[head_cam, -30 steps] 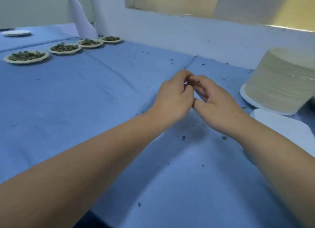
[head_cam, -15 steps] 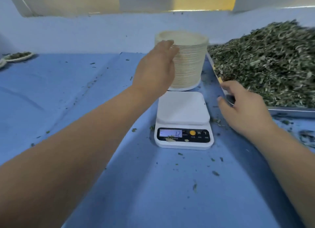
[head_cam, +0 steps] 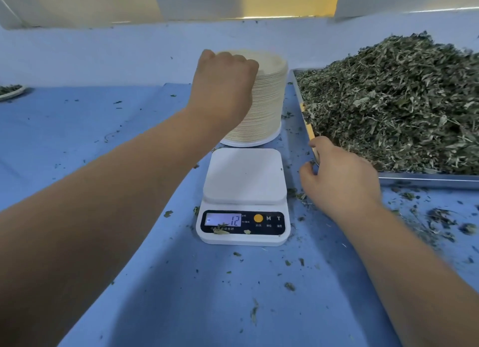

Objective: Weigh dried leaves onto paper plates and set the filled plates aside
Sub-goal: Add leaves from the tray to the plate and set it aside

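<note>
A tall stack of paper plates (head_cam: 269,100) stands behind a white digital scale (head_cam: 243,175), whose platform is bare and whose display reads minus 12. My left hand (head_cam: 223,87) lies on the stack, fingers curled over the top plate's far edge. To the right, a metal tray (head_cam: 427,179) holds a big heap of dried leaves (head_cam: 401,100). My right hand (head_cam: 342,175) grips the tray's near left corner, fingers curled on the rim.
A blue cloth (head_cam: 129,282) covers the table, with leaf crumbs scattered on it, thickest in front of the tray. One filled plate (head_cam: 10,90) shows at the far left edge. A pale wall runs close behind the stack.
The view swung right, from the row of filled plates to the scale. My hands parted: the left reached onto the plate stack and curled over it, the right settled on the tray corner.
</note>
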